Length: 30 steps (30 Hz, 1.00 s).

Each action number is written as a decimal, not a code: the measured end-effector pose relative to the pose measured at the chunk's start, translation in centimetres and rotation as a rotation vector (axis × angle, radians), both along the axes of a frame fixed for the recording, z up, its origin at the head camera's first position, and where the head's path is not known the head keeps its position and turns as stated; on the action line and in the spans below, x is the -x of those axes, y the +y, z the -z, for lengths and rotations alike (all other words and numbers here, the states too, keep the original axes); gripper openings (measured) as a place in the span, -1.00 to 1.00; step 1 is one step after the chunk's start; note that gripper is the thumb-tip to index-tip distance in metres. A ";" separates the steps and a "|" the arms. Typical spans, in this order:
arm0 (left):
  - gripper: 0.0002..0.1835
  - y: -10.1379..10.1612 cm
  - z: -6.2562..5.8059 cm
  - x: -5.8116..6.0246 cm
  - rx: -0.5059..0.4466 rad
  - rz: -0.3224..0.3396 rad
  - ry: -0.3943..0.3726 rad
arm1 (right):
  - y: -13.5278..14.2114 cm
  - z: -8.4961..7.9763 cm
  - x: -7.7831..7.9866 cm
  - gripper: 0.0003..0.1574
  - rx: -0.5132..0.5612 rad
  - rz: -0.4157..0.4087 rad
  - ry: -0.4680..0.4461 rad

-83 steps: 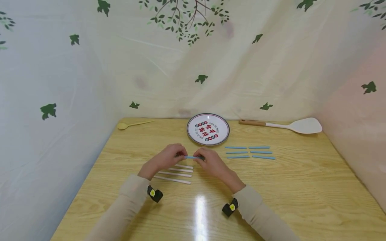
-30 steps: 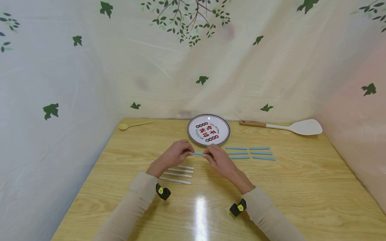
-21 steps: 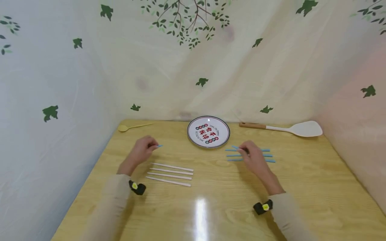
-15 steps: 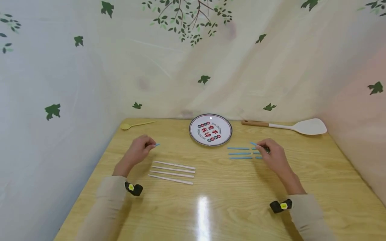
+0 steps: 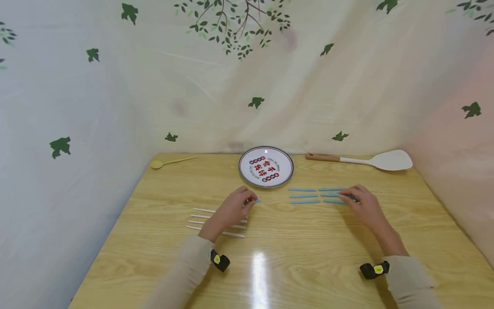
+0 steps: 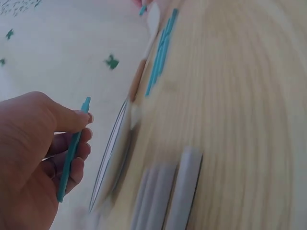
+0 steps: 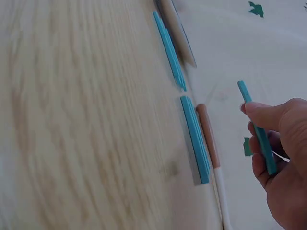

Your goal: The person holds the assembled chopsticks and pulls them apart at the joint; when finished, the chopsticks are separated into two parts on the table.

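In the head view my left hand (image 5: 236,207) is above the white chopsticks (image 5: 200,216), partly covering them. Thumb and fingers pinch a short blue chopstick half (image 6: 72,148) with a narrower stub at its upper end. My right hand (image 5: 364,205) holds another blue chopstick half (image 7: 259,129) between thumb and fingers, over the right column of blue halves. On the table, blue chopstick halves lie in two columns of three: the left column (image 5: 303,196) fully visible, the right column (image 5: 331,189) partly behind my right hand.
A white plate (image 5: 251,178) with red characters stands at the back middle. A spatula (image 5: 391,160) with a wooden handle lies at the back right, a yellow spoon (image 5: 156,164) at the back left. Patterned cloth (image 5: 216,86) walls off the wooden table (image 5: 308,257).
Both hands held one blue chopstick together, then moved apart with a half in each. The right hand went right, above the right column; the left swung out left and came back toward the middle.
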<state>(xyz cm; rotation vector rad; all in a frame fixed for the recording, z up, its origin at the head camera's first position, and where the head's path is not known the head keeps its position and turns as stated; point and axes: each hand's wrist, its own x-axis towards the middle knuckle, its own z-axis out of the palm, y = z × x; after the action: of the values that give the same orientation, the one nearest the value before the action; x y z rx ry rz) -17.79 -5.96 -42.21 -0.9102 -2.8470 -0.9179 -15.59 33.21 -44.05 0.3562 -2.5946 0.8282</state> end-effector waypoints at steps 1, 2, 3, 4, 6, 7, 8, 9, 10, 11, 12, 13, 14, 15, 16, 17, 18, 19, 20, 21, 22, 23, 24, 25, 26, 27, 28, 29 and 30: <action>-0.88 1.1 0.2 0.0 0.007 0.021 0.003 | 0.2 0.0 -0.1 -0.86 -0.012 -0.004 -0.012; -0.87 2.2 0.3 0.0 0.016 0.039 0.010 | 0.5 0.1 -0.1 -0.85 -0.028 -0.008 -0.026; -0.86 3.2 0.5 0.0 0.026 0.053 0.015 | 0.7 0.1 -0.1 -0.85 -0.041 -0.008 -0.046; -0.85 4.2 0.7 0.0 0.031 0.067 0.026 | 0.9 0.2 -0.2 -0.85 -0.055 -0.014 -0.065; -0.82 6.1 1.2 0.0 0.034 0.090 0.054 | 1.3 0.3 -0.2 -0.83 -0.081 -0.021 -0.105; -0.81 6.9 1.4 0.0 0.032 0.096 0.061 | 1.4 0.4 -0.2 -0.83 -0.091 -0.027 -0.128; -0.80 7.7 1.7 -0.1 0.034 0.098 0.062 | 1.5 0.4 -0.2 -0.82 -0.094 -0.033 -0.152; -0.79 8.5 1.9 -0.1 0.035 0.098 0.063 | 1.6 0.5 -0.2 -0.82 -0.094 -0.038 -0.172; -0.79 9.2 2.1 -0.2 0.038 0.093 0.057 | 1.7 0.6 -0.2 -0.82 -0.095 -0.042 -0.185; -0.78 9.9 2.3 -0.2 0.041 0.089 0.052 | 1.8 0.6 -0.2 -0.82 -0.094 -0.042 -0.198; -0.78 10.5 2.6 -0.2 0.048 0.079 0.044 | 1.8 0.7 -0.1 -0.83 -0.094 -0.041 -0.209; -0.78 11.1 2.8 -0.2 0.060 0.067 0.036 | 1.9 0.8 -0.1 -0.84 -0.094 -0.041 -0.215; -0.77 11.6 2.9 -0.1 0.075 0.053 0.032 | 1.9 0.9 -0.1 -0.85 -0.090 -0.039 -0.225; -0.77 12.1 3.1 -0.1 0.086 0.040 0.032 | 1.9 1.0 -0.1 -0.85 -0.088 -0.036 -0.232; -0.77 12.6 3.3 -0.1 0.102 0.027 0.032 | 1.9 1.1 -0.1 -0.86 -0.086 -0.036 -0.237; -0.77 12.9 3.4 -0.1 0.116 0.016 0.037 | 1.9 1.2 -0.1 -0.87 -0.081 -0.034 -0.243; -0.77 13.3 3.6 -0.1 0.128 0.004 0.042 | 1.8 1.3 0.0 -0.88 -0.076 -0.034 -0.248; -0.76 13.6 3.7 -0.1 0.141 -0.003 0.047 | 1.8 1.4 0.0 -0.88 -0.069 -0.037 -0.252; -0.76 13.9 3.8 -0.1 0.148 -0.010 0.053 | 1.8 1.5 0.0 -0.88 -0.063 -0.039 -0.256; -0.76 14.2 3.9 -0.2 0.153 -0.015 0.059 | 1.8 1.6 0.0 -0.89 -0.062 -0.040 -0.254; -0.75 14.4 3.9 -0.2 0.156 -0.017 0.063 | 1.8 1.6 0.0 -0.89 -0.062 -0.041 -0.249; -0.74 14.6 3.9 -0.3 0.157 -0.019 0.068 | 1.8 1.7 0.0 -0.90 -0.062 -0.044 -0.241; -0.74 14.9 3.9 -0.4 0.163 -0.020 0.071 | 1.8 1.8 0.1 -0.90 -0.064 -0.050 -0.233; -0.74 15.1 4.0 -0.4 0.169 -0.020 0.076 | 1.7 1.9 0.1 -0.89 -0.068 -0.056 -0.222; -0.73 15.3 4.0 -0.4 0.179 -0.020 0.081 | 1.7 2.0 0.1 -0.89 -0.069 -0.061 -0.211; -0.73 15.5 4.0 -0.5 0.192 -0.019 0.085 | 1.6 2.0 0.1 -0.89 -0.070 -0.066 -0.202; -0.73 15.7 4.0 -0.5 0.207 -0.018 0.088 | 1.5 2.1 0.1 -0.88 -0.070 -0.072 -0.194; -0.73 15.8 4.0 -0.5 0.226 -0.020 0.088 | 1.5 2.1 0.0 -0.88 -0.071 -0.078 -0.190; -0.72 16.0 4.0 -0.5 0.242 -0.021 0.086 | 1.4 2.2 0.0 -0.88 -0.072 -0.081 -0.193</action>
<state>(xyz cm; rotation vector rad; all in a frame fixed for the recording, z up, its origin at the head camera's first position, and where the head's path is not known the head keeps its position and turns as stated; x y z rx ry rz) -17.34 10.03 -46.18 -0.9104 -2.9298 -0.5255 -15.63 34.61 -46.20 0.4231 -2.8113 0.8357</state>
